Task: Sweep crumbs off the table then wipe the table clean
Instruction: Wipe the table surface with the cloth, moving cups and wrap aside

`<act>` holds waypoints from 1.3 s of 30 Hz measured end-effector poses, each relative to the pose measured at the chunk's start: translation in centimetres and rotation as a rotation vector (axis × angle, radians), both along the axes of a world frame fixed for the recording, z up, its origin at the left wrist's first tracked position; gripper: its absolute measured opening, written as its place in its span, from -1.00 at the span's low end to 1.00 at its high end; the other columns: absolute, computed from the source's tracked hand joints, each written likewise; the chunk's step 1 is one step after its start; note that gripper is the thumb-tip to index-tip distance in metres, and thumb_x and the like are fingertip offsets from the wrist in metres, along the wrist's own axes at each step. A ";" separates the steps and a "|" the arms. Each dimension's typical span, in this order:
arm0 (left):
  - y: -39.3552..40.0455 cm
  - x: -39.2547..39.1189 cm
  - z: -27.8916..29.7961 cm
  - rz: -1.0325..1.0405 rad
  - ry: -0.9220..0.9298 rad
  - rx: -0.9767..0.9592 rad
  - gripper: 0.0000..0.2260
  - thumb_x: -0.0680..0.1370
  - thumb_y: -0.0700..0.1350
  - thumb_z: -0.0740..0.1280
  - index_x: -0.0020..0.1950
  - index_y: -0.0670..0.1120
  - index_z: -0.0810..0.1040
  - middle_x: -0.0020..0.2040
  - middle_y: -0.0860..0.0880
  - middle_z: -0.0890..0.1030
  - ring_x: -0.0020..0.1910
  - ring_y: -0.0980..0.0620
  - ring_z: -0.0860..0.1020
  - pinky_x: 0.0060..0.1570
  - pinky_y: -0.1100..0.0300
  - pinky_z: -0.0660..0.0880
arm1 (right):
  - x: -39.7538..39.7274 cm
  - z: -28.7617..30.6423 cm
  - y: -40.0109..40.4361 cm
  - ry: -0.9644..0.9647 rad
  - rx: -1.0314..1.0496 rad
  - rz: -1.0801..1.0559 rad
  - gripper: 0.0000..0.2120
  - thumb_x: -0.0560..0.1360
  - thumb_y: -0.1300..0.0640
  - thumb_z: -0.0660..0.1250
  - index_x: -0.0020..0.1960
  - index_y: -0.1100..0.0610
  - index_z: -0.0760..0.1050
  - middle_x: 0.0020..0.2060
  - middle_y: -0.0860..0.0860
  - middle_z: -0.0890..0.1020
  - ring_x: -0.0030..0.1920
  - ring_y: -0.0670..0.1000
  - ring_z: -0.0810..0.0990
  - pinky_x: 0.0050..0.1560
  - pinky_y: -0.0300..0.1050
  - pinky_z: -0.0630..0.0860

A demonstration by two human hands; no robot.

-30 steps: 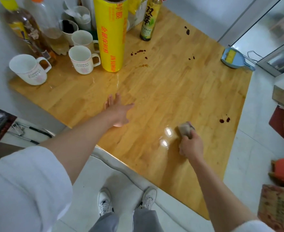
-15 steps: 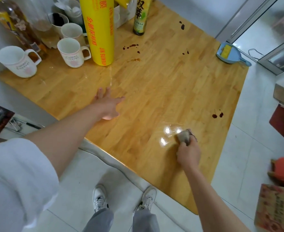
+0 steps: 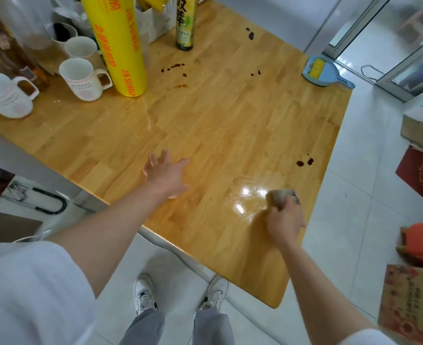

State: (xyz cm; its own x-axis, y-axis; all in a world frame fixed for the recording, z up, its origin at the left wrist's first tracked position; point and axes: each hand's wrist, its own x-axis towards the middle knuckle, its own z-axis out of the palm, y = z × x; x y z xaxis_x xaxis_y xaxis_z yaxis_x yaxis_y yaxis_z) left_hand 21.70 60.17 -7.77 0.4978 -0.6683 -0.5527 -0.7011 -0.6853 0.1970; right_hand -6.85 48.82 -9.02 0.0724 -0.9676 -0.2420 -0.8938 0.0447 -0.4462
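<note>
Right hand (image 3: 284, 220), closed on a wadded cloth (image 3: 278, 196), has shifted toward the dark spots (image 3: 304, 162) beyond it, leaving a wet sheen; left hand (image 3: 165, 174) stays spread flat on the tabletop (image 3: 230, 115), wiping unfinished.

Yellow roll (image 3: 119, 48): red Chinese characters, "JIN SUIWRAP" near base, possibly misread. Green bottle (image 3: 185, 23): large characters "双萃". Mug (image 3: 82, 79): small lettering, illegible.

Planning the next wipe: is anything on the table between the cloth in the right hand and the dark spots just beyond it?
Nothing visible. The right hand grips the cloth on the table, and only bare wet wood separates it from the dark spots.
</note>
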 end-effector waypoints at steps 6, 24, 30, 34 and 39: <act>-0.9 -0.3 0.5 0.020 0.022 0.059 -0.30 0.53 0.17 0.39 0.56 0.22 0.08 0.61 -0.19 -0.15 0.55 -0.42 -0.13 0.47 -0.33 0.07 | -1.1 0.3 8.3 -0.186 0.211 1.110 -0.80 0.50 0.15 0.28 0.00 -0.04 0.64 0.11 -0.16 0.59 -0.02 -0.11 0.57 -0.11 -0.08 0.57; -0.9 -6.9 0.0 -0.071 -0.167 -0.092 -0.31 0.55 0.29 0.24 0.61 0.22 0.01 0.62 -0.20 -0.06 0.57 -0.33 -0.04 0.49 -0.21 0.10 | -10.4 0.8 -0.7 -0.209 0.135 0.386 -0.67 0.46 0.31 0.29 -0.14 -0.11 0.64 0.10 -0.18 0.63 0.07 -0.09 0.63 -0.02 -0.12 0.55; -6.6 -10.9 0.3 0.032 0.034 0.003 -0.11 0.47 0.35 0.34 0.61 0.21 -0.14 0.61 -0.18 -0.27 0.56 -0.36 -0.16 0.48 -0.33 0.04 | -9.7 0.2 5.9 -0.203 0.340 0.915 -0.79 0.43 0.12 0.24 -0.09 0.05 0.66 -0.12 -0.11 0.60 -0.13 -0.14 0.52 -0.12 -0.13 0.51; -7.5 -11.3 0.3 0.019 0.022 0.107 -0.07 0.46 0.31 0.39 0.61 0.21 -0.17 0.60 -0.19 -0.30 0.55 -0.39 -0.18 0.46 -0.37 0.07 | -12.5 0.8 0.6 -0.151 0.437 0.908 -0.77 0.34 0.09 0.18 -0.24 0.04 0.63 -0.13 -0.15 0.64 -0.10 -0.10 0.59 -0.12 -0.11 0.55; -9.1 -11.4 1.3 0.057 0.063 0.190 0.00 0.45 0.25 0.45 0.60 0.21 -0.24 0.59 -0.22 -0.32 0.55 -0.41 -0.18 0.41 -0.39 0.17 | -11.1 -0.3 -1.8 -0.288 0.171 0.425 -0.90 0.38 0.23 0.23 -0.25 0.10 0.50 -0.10 -0.09 0.59 0.06 0.00 0.58 -0.05 -0.11 0.50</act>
State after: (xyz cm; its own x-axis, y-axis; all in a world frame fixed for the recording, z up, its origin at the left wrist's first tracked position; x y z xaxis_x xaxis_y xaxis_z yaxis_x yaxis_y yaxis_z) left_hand 10.30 51.11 -6.48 0.4926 -0.5209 -0.6971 -0.6505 -0.7525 0.1027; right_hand -17.92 47.04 -9.31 0.5357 -0.7872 -0.3056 -0.6912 -0.2009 -0.6942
